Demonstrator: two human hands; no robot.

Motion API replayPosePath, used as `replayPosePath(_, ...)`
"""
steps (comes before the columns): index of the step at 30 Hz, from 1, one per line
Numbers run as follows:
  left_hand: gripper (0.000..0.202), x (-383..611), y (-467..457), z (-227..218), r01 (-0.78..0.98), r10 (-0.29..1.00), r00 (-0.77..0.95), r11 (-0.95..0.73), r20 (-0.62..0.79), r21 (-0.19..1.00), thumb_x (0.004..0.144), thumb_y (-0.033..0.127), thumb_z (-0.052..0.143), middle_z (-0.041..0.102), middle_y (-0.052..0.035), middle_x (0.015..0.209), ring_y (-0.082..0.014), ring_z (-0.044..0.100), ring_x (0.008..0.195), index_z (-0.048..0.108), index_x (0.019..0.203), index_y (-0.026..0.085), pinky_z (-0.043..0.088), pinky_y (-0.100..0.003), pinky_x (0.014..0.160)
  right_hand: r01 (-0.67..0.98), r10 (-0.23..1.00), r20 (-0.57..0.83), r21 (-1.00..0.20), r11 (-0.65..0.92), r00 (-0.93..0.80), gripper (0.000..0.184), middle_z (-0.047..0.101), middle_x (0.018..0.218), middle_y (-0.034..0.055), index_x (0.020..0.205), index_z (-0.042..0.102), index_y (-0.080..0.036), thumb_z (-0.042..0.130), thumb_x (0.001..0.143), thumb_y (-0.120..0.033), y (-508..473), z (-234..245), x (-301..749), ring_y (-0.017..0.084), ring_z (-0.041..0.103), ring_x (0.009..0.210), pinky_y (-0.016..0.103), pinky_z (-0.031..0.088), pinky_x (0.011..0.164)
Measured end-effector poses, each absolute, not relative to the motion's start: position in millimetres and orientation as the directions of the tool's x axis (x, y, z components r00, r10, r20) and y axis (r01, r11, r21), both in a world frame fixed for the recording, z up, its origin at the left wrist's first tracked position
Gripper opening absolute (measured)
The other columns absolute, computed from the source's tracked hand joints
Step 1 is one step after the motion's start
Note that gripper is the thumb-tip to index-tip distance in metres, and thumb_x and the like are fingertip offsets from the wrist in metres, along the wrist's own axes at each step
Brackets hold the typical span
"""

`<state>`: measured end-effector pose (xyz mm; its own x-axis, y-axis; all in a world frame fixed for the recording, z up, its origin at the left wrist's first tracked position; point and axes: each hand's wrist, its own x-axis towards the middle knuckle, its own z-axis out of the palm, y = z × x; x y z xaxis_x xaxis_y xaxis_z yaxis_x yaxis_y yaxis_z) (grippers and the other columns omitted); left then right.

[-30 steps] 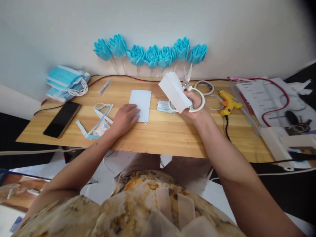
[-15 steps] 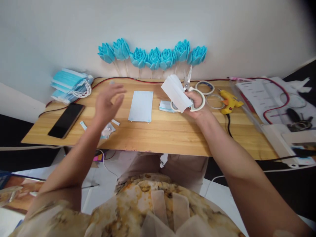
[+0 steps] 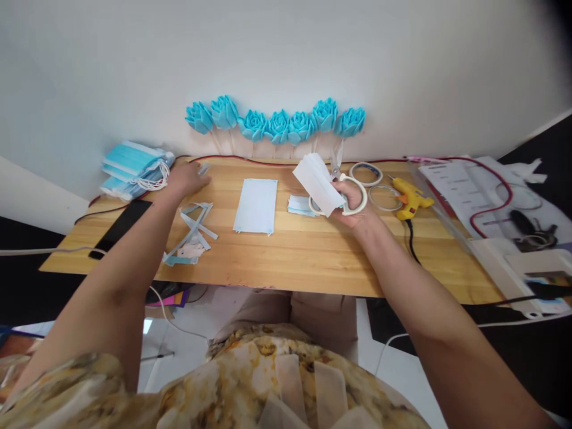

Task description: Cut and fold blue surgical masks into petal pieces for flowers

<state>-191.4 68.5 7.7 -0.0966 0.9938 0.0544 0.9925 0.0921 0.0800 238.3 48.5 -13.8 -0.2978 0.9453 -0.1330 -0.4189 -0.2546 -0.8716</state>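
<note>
Left hand (image 3: 186, 177) moved most: a second ago it lay on the flat sheet (image 3: 256, 205), then went up into the air, and now I have it down on the table, just beside the mask stack (image 3: 131, 161). Clock centred on the flat sheet, 12 at the wall: left hand at 10, fingers reaching to a small clear packet (image 3: 204, 169) at their tips, on their 3 o'clock side. Can't tell from my feed if they're pinching it or only touching. Right hand (image 3: 352, 199) at 3, about where it was, closed around scissors (image 3: 336, 171) and folded sheets (image 3: 316, 182) together; one handle ring is around the hand, blades stick out toward 12, sheets off its 10 o'clock side. Short blue-and-white pile (image 3: 300, 206) lies on the table just beside that hand, at its 9. Labels: dark print inside the tape roll (image 3: 379, 176) and lines on the papers (image 3: 460, 185) past 2 o'clock, all too small for me to read. Looks: flat sheet is pale blue, rectangular, loose bits at its near corners; folded sheets white, layered, tilted; scissors have cream handles, blades slightly parted; packet see-through, whitish, partly hidden by fingers.
</note>
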Motion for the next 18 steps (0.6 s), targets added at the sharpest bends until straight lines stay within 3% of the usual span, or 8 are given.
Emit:
replayPosePath(5, 0.045, -188.6, 74.4, -1.0, 0.98, 0.981, -0.182, 0.186, 0.058, -0.065, 0.089, 0.037, 0.046, 0.071, -0.0233, 0.118, -0.0382, 0.067, 0.109, 0.069, 0.119, 0.01, 0.051, -0.042, 0.087, -0.393, 0.936, -0.156, -0.876, -0.279, -0.315, 0.024, 0.06, 0.053, -0.0032, 0.066, 0.062, -0.022, 0.083, 0.06, -0.031, 48.0, -14.8, 239.8, 0.012, 0.051, 0.048, 0.027, 0.045, 0.045)
replayPosePath(9, 0.042, -191.2, 81.8, -1.9, 0.971, 0.977, -0.209, 0.213, 0.042, -0.111, 0.088, 0.027, 0.042, 0.071, -0.025, 0.116, -0.0393, 0.067, 0.111, 0.071, 0.114, 0.009, 0.049, -0.041, 0.086, -0.37, 0.931, -0.169, -0.883, -0.289, -0.325, 0.024, 0.057, 0.052, -0.0041, 0.07, 0.061, -0.022, 0.082, 0.06, -0.031, 45.3, -13.5, 239.5, 0.012, 0.049, 0.046, 0.028, 0.045, 0.046)
replayPosePath(18, 0.046, -198.4, 95.9, -5.3, 0.977, 0.986, -0.145, 0.156, 0.083, -0.146, 0.088, 0.024, 0.041, 0.071, -0.0272, 0.115, -0.0401, 0.066, 0.111, 0.071, 0.117, 0.005, 0.047, -0.043, 0.087, -0.35, 0.921, -0.218, -0.877, -0.33, -0.322, 0.023, 0.06, 0.056, -0.003, 0.076, 0.067, -0.024, 0.082, 0.06, -0.03, 42.4, -11.5, 240.7, 0.012, 0.048, 0.047, 0.029, 0.048, 0.052)
